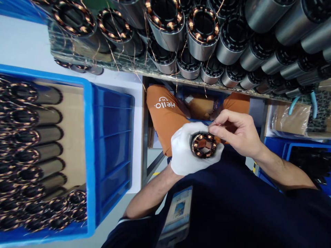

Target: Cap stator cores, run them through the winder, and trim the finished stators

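My left hand (184,151), in a white glove, is wrapped round a motor stator (204,145). The stator's open end faces up toward me and shows a ring of copper windings with a black liner. Beside its upper right rim is my bare right hand (234,132), thumb and forefinger pinched together. What sits between those fingertips is too small to make out clearly; it may be a thin wire.
Rows of metal stators (201,29) with loose copper wires stand on the bench (124,65) across the top. A blue crate (89,155) of wound stators is at the left. Light-blue plier handles (314,105) and a blue bin (287,151) lie to the right.
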`<act>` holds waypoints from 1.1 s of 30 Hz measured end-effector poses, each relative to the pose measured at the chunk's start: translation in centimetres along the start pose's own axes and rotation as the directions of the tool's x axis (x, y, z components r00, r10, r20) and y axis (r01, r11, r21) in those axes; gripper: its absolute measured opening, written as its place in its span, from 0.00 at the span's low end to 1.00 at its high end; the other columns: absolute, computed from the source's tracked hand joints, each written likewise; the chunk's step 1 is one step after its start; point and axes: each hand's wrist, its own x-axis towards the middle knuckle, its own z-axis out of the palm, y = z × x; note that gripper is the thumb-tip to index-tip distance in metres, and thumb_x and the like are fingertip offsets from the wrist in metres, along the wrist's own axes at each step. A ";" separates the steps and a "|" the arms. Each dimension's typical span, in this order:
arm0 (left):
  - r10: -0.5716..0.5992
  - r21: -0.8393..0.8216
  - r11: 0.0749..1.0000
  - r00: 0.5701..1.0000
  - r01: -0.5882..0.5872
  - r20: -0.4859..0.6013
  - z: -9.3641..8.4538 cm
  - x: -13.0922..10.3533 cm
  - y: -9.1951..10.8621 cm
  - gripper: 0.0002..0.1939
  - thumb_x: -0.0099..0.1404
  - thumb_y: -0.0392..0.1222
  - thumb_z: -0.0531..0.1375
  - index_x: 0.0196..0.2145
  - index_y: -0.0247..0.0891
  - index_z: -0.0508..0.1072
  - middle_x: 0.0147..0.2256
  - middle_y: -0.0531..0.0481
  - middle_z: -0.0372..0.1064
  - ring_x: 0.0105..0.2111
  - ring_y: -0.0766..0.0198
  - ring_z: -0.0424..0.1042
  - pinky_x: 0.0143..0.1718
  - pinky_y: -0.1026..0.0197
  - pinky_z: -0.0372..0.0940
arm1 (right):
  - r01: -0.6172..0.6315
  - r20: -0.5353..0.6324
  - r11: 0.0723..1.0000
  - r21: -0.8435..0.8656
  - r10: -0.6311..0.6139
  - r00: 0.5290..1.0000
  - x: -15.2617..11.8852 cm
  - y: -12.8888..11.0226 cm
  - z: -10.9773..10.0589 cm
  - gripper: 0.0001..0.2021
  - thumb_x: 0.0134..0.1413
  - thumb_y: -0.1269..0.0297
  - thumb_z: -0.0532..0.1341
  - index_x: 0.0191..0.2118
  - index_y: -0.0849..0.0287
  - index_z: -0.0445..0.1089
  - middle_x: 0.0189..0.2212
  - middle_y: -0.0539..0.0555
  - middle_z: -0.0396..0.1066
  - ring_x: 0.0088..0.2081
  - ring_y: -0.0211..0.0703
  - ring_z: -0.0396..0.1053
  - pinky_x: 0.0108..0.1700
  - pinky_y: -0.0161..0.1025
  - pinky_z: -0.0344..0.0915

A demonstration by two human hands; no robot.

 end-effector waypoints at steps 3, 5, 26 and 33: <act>0.083 -0.044 0.996 0.996 -0.081 0.045 -0.9 0.4 -0.4 0.24 0.58 0.49 0.78 0.47 0.46 0.74 0.37 0.51 0.80 0.35 0.55 0.82 0.39 0.52 0.78 | 0.006 -0.035 1.000 0.018 -0.005 0.999 -0.2 0.0 -1.5 0.13 0.69 0.52 0.77 0.37 0.55 0.82 0.28 0.47 0.78 0.23 0.35 0.69 0.26 0.35 0.65; 0.010 -0.087 0.996 0.996 -0.002 0.092 -1.6 1.0 -0.3 0.20 0.61 0.43 0.75 0.47 0.44 0.74 0.38 0.51 0.79 0.35 0.59 0.81 0.40 0.55 0.76 | 0.087 -0.191 0.994 -0.073 -0.099 0.977 -0.3 -0.3 -2.9 0.12 0.72 0.52 0.74 0.38 0.52 0.82 0.28 0.46 0.76 0.22 0.35 0.67 0.24 0.36 0.65; 0.177 0.422 0.826 0.884 -0.373 0.434 -2.6 2.0 1.3 0.11 0.62 0.37 0.70 0.44 0.41 0.80 0.43 0.47 0.79 0.34 0.58 0.81 0.32 0.56 0.69 | 0.234 0.511 0.716 -0.658 0.197 0.837 -0.3 -1.7 -2.4 0.04 0.81 0.67 0.55 0.49 0.56 0.67 0.41 0.54 0.77 0.37 0.45 0.74 0.41 0.42 0.67; -0.003 -0.234 0.967 0.923 0.100 0.384 -2.8 3.7 -0.2 0.20 0.60 0.49 0.76 0.48 0.43 0.83 0.42 0.48 0.83 0.40 0.55 0.83 0.46 0.53 0.80 | 0.509 0.657 0.762 -0.400 -0.149 0.739 0.4 -5.0 -4.4 0.13 0.86 0.68 0.52 0.40 0.53 0.61 0.34 0.46 0.64 0.33 0.39 0.61 0.37 0.38 0.56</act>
